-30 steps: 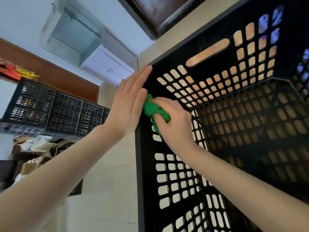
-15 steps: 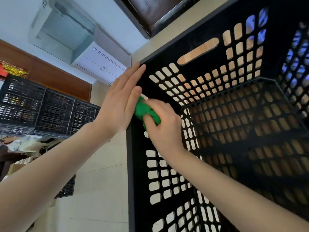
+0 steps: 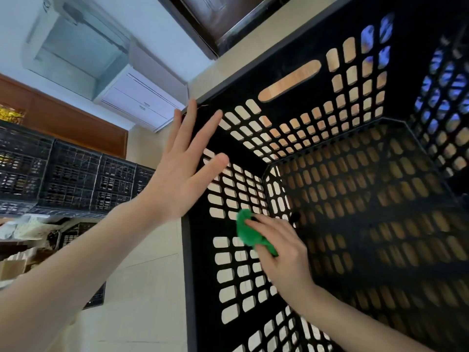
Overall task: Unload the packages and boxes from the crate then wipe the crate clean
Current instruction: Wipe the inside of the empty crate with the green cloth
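One cloth (image 3: 247, 231) inside crate (image 3: 200, 288) rim

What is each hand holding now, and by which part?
Right hand grips the bunched green cloth by its near end, pressed to the inner wall of the black crate. Left hand holds nothing, fingers straight by the rim.

Empty black slotted crate (image 3: 330, 153) tipped toward the camera; crumpled green cloth (image 3: 247, 231) against its inner wall.

Black crate (image 3: 330, 153) fills right of frame, inside bare. Left hand (image 3: 182, 174) flat w/ fingers spread, at crate's left rim. Right hand (image 3: 284, 252) presses green cloth (image 3: 250, 233) on inner left wall (lower centre). More black crates (image 3: 71, 171) stacked mid-left.
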`<state>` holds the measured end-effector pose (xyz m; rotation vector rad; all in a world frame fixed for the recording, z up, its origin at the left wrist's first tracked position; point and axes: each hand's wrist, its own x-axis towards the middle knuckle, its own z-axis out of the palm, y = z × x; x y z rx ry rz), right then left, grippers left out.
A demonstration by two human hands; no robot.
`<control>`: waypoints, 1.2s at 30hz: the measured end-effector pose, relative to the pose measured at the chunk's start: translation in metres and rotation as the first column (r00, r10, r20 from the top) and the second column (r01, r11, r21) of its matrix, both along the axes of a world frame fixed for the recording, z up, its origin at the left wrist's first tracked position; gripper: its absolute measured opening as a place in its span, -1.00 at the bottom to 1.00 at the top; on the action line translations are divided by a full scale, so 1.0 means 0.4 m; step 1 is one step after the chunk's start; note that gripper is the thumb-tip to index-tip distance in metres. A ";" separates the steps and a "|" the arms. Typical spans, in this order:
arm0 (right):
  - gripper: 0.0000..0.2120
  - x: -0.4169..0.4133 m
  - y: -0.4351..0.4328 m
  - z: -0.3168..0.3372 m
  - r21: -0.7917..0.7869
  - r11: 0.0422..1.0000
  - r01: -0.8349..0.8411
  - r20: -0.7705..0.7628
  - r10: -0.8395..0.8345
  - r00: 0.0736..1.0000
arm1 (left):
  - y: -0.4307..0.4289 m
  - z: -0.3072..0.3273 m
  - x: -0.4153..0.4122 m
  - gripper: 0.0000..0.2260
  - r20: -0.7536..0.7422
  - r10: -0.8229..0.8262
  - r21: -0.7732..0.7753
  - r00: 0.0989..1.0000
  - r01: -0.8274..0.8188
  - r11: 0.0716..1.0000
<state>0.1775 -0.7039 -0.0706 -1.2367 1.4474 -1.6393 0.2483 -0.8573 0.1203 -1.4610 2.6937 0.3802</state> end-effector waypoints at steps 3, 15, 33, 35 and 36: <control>-0.50 -0.017 0.027 -0.097 0.284 0.959 -0.001 -0.044 0.014 0.999 | 0.013 -0.008 -0.010 -0.46 -0.064 0.046 -0.030 0.997 -0.048 0.998; -0.59 0.016 -0.020 0.159 -0.173 0.985 -0.019 0.111 0.038 0.993 | 0.018 -0.007 -0.018 -0.48 -0.104 0.071 -0.052 0.992 -0.076 0.996; -0.48 0.004 -0.053 0.017 0.314 0.949 0.012 0.121 -0.052 0.991 | 0.022 -0.010 -0.020 -0.47 -0.145 0.066 -0.042 0.987 -0.073 0.996; -0.55 -0.007 -0.056 -0.044 0.469 0.883 0.010 0.116 -0.073 0.991 | 0.022 -0.011 -0.024 -0.47 -0.136 0.066 -0.039 0.989 -0.072 0.997; -0.58 -0.007 -0.063 -0.048 0.493 0.870 0.029 0.120 -0.101 0.988 | 0.023 -0.010 -0.024 -0.46 -0.133 0.065 -0.041 0.989 -0.071 0.997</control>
